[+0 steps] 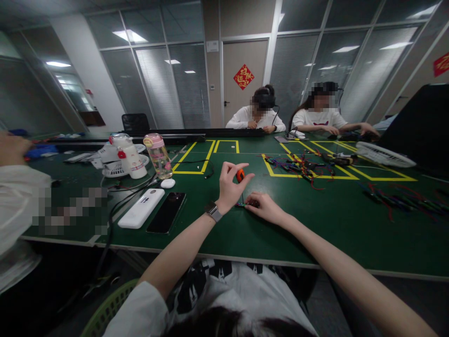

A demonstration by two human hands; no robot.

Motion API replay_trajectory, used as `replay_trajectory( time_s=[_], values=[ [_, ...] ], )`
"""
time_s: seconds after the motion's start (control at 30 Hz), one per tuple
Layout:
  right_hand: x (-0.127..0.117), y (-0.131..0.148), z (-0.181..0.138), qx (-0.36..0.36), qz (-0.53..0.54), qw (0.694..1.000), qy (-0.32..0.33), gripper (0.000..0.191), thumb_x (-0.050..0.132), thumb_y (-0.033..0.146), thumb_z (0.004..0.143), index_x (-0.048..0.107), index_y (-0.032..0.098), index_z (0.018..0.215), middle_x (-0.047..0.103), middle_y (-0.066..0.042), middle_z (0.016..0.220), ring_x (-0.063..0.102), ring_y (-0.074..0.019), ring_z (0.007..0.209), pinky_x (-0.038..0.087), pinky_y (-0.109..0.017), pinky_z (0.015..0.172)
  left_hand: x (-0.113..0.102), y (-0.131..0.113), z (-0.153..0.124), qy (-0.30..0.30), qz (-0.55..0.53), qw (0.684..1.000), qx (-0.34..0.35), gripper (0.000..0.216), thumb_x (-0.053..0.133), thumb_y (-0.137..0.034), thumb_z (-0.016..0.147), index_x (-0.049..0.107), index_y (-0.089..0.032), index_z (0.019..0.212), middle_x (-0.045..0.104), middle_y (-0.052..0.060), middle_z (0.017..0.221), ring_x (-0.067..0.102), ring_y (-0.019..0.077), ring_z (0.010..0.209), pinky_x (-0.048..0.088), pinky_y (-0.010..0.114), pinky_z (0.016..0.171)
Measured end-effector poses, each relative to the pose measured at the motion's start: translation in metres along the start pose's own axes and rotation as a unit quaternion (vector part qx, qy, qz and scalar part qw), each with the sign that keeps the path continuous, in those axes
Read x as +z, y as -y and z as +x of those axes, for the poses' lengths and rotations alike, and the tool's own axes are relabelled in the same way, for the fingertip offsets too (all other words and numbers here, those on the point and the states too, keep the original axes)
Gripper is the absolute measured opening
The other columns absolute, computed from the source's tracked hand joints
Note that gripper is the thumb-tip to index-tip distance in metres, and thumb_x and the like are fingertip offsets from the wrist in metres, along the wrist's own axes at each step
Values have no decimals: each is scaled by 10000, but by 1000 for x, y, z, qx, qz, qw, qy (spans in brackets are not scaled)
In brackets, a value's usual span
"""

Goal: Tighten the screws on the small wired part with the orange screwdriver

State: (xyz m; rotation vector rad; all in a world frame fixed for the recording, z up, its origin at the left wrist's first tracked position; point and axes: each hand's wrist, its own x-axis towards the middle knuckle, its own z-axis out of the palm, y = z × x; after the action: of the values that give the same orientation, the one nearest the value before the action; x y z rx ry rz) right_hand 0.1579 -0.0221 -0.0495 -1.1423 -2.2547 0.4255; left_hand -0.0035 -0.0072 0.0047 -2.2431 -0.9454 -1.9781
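My left hand [229, 186] is raised over the green table [315, 224], its fingers pinched on the orange-and-black handle [240, 175] of a small tool that points down. A watch sits on that wrist. My right hand [264, 207] rests on the table just right of it, fingers pressed on a small dark part [242, 204] under the tool's tip. What the part is I cannot make out.
A white power bank [141, 208] and a black phone [166, 212] lie to the left, behind them two bottles [157, 156]. A pile of coloured wires [301, 166] lies in yellow-taped boxes. Two people sit across the table; another sits at far left.
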Motion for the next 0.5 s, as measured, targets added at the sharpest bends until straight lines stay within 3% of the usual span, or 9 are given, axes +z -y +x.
replay_trajectory(
  time_s=[0.1, 0.27, 0.33, 0.5],
  values=[
    [0, 0, 0, -5, 2, 1000, 1, 76, 599, 188, 807, 653, 146, 840, 595, -37, 785, 550, -133, 664, 442, -255, 636, -1, 0, 0, 11, 3, 1000, -9, 302, 622, -402, 842, 630, -218, 1081, 465, 19, 885, 503, 136, 805, 464, 266, 761],
    [0, -1, 0, -6, 4, 1000, 2, 85, 599, 200, 812, 658, 150, 845, 596, -38, 786, 552, -132, 659, 446, -256, 629, -2, 0, -1, 50, -44, 998, -5, 337, 301, -255, 984, 517, -224, 1241, 549, 65, 1100, 532, 160, 1043, 444, 317, 917],
    [0, -1, 0, -7, 5, 1000, 1, 85, 602, 199, 811, 661, 151, 848, 597, -39, 788, 552, -132, 660, 446, -257, 630, -1, 0, -1, 42, -48, 998, -8, 315, 339, -242, 979, 507, -217, 1244, 577, 60, 1075, 551, 151, 1003, 452, 304, 890],
    [1, -1, 0, -5, -1, 1000, -1, 76, 606, 186, 805, 657, 144, 842, 599, -42, 789, 554, -135, 668, 437, -256, 631, 0, 0, -1, 7, 35, 999, -8, 294, 642, -374, 834, 627, -223, 1086, 537, 24, 875, 522, 163, 840, 446, 309, 803]
  ],
)
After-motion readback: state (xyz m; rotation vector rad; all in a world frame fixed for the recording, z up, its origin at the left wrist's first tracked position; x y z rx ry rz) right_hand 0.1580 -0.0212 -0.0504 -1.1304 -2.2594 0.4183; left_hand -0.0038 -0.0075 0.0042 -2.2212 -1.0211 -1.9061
